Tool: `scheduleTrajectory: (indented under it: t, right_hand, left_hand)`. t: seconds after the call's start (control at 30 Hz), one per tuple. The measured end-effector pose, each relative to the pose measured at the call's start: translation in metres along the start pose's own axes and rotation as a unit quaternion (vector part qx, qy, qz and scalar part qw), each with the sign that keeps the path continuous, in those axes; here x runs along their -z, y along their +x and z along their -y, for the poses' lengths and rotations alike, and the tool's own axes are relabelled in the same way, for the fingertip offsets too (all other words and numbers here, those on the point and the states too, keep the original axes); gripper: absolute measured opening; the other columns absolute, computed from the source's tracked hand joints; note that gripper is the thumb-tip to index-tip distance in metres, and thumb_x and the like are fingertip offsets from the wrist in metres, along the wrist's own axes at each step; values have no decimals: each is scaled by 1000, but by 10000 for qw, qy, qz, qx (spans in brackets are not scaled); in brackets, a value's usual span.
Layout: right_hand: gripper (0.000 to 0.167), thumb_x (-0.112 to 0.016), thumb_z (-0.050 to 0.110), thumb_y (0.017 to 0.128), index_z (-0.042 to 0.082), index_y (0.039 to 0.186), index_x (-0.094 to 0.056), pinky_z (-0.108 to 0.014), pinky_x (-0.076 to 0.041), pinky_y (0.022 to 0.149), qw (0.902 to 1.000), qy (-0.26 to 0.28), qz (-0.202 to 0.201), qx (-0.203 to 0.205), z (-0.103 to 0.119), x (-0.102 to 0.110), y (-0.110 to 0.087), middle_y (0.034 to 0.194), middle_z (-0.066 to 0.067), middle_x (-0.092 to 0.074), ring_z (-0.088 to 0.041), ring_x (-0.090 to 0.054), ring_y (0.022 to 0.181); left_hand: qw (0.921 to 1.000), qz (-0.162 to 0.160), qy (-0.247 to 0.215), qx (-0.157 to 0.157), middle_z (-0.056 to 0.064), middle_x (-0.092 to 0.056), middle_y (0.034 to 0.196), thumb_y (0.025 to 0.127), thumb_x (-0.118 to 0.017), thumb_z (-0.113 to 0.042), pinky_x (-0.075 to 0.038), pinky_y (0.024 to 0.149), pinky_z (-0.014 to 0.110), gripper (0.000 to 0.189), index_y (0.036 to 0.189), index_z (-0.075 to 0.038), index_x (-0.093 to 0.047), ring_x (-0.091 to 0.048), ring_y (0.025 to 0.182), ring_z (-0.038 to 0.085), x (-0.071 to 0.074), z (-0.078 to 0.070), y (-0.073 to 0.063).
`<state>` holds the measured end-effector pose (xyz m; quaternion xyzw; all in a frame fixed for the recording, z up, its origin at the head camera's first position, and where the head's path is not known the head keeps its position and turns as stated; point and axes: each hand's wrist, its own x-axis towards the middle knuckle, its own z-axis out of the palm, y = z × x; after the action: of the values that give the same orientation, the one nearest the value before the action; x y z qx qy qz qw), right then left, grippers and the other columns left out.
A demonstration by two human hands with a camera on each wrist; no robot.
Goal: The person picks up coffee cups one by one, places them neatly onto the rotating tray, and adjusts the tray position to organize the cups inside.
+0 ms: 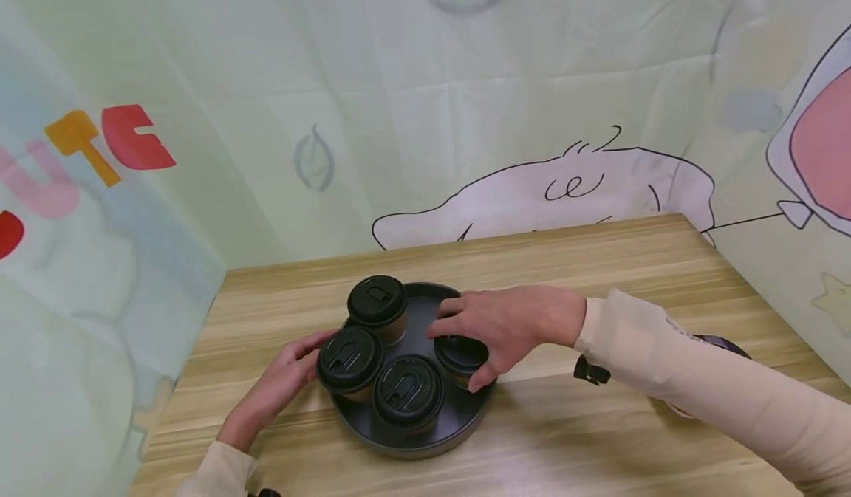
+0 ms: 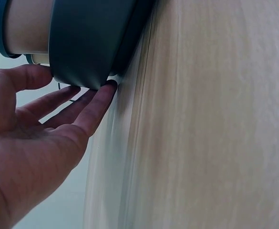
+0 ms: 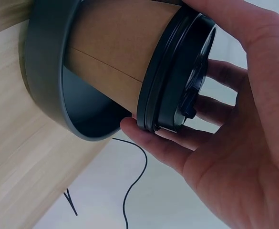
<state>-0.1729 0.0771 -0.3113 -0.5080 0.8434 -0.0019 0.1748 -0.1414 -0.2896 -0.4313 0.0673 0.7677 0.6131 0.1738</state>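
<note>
A round dark grey tray (image 1: pixel 459 436) holds several brown paper coffee cups with black lids. My right hand (image 1: pixel 508 323) grips the cup (image 3: pixel 115 52) at the tray's right side, thumb and fingers spread round its black lid (image 3: pixel 170 71). That cup's lower end is inside the tray wall in the right wrist view. At the tray's left, my left hand (image 1: pixel 282 379) touches the outer wall (image 2: pixel 84 45) with its fingertips, the fingers nearly straight. Close by that hand stands another lidded cup (image 1: pixel 350 360). One cup (image 1: pixel 377 301) is at the back, another (image 1: pixel 408 393) at the front.
The tray stands on a wood-grain table (image 1: pixel 286 445). Partly hidden behind my right forearm, a dark rounded object (image 1: pixel 723 344) lies on the table at the right. A printed cloth (image 1: pixel 332 76) hangs along the back and sides.
</note>
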Motion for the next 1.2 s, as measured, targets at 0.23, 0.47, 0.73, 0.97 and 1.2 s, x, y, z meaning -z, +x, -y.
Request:
scheduleTrajectory:
  t: [0.23,0.47,0.73,0.97,1.2]
  right_hand:
    - [80,-81,54,86,22,152,-49,-36,-48,105,9999,-26,-59,80,-2,-3,2,147,-6,-49,-24,-53,127]
    - [80,-81,54,87,21,152,-49,-35,-49,105,9999,-58,-17,105,-3,-6,4,147,-7,-49,-23,-52,128]
    - [80,-82,53,86,20,151,-50,-36,-50,103,9998,-77,-30,189,-4,-10,7,143,-7,-51,-25,-54,124]
    - [79,-82,55,85,22,150,-51,-34,-50,102,9999,-122,17,113,-3,-14,8,141,-5,-51,-22,-54,122]
    - [80,-81,57,85,24,151,-50,-34,-50,102,9998,-161,32,55,0,-15,9,142,-4,-51,-22,-54,123]
  left_hand:
    - [9999,-53,59,61,27,-39,159,110,-46,-19,-48,100,19,54,156,8,-36,-55,127,5,0,-3,2]
    - [10000,-16,63,-52,28,-39,158,110,-45,-16,-48,100,19,53,155,10,-36,-56,124,3,0,-3,3]
    - [10000,-7,35,-56,29,-38,158,110,-46,-17,-49,99,19,54,156,10,-36,-56,124,1,0,-2,2]
    - [10000,-41,48,-24,28,-38,159,110,-46,-16,-48,99,19,54,156,9,-36,-56,124,1,0,0,2]
    - [10000,-65,45,10,28,-39,158,109,-46,-16,-48,99,19,54,156,9,-36,-56,123,2,0,1,0]
